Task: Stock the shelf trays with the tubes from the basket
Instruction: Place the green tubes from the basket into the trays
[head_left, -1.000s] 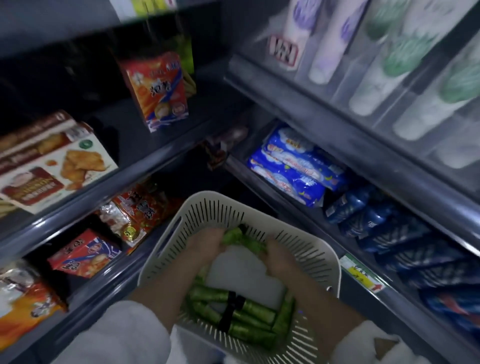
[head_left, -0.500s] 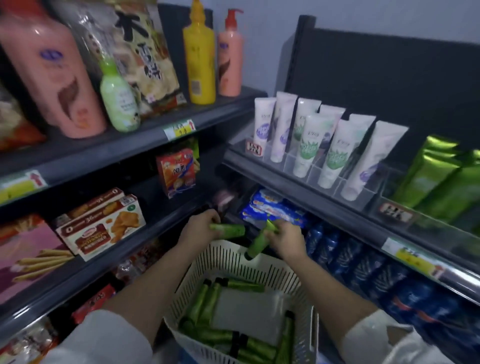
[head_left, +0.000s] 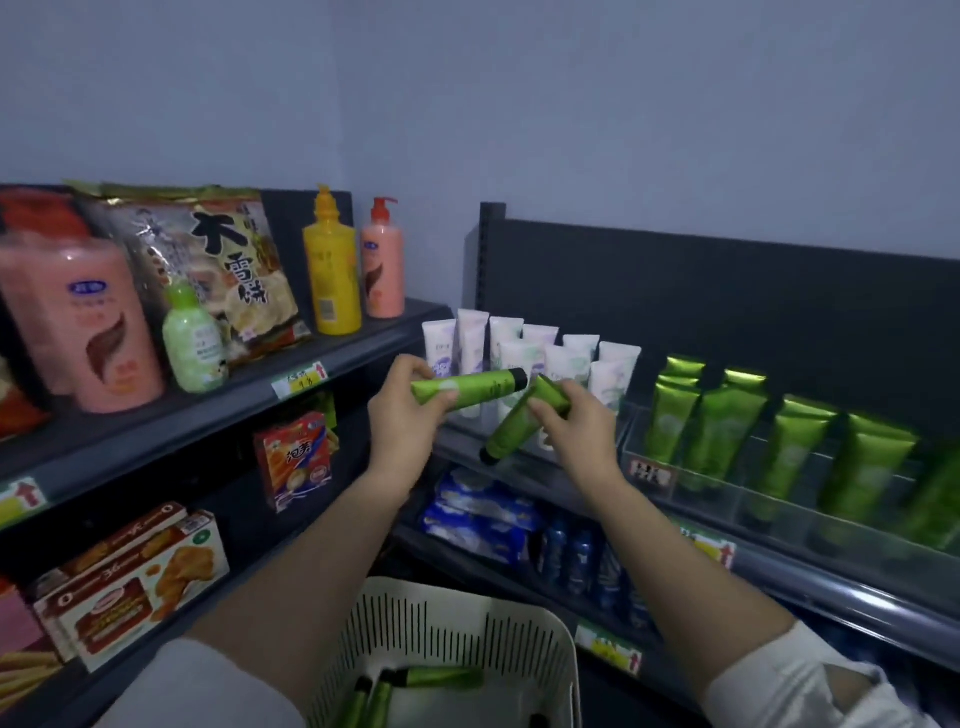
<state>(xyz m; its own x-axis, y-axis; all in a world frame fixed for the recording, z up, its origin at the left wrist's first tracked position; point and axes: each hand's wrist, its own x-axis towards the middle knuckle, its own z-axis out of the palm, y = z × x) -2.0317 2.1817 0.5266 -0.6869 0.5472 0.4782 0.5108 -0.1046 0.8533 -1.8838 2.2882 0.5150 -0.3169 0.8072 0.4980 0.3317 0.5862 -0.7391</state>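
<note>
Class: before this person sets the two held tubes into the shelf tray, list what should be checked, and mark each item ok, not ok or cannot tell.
1. Left hand grips the left tube: ok.
2. Right hand grips the right tube: ok.
3. Both held tubes turned crimp-up like the stocked green tubes: not ok. The left tube lies about level and the right tube slants cap-down.
4. Free slot in the clear tray: cannot tell.
5. Held tubes clear of the white tubes behind them: cannot tell.
6. Basket holds more green tubes for later: ok.
</note>
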